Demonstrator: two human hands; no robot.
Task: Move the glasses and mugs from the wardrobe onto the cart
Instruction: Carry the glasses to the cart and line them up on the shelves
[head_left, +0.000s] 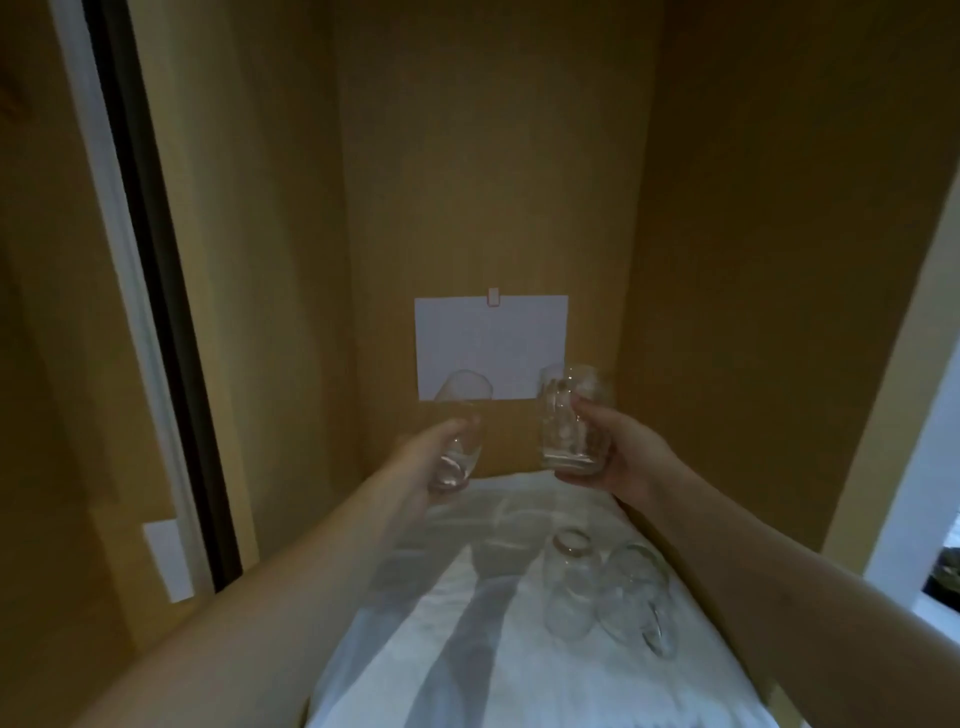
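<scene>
Both my arms reach into the wooden wardrobe (753, 260). My left hand (421, 462) grips a clear rounded glass (460, 415) tilted to the right, lifted above the shelf. My right hand (618, 452) holds a clear glass mug (569, 415) upright, also lifted. On the white shelf liner (441, 649) below stand two more pieces: a clear glass (569, 582) and, to its right, a clear mug (636, 597) with a handle facing me. The cart is out of view.
A white sheet of paper (491, 338) is taped to the wardrobe's back wall. A dark door edge (156, 312) with a white frame runs down the left. The wardrobe's right side panel stands close to my right arm.
</scene>
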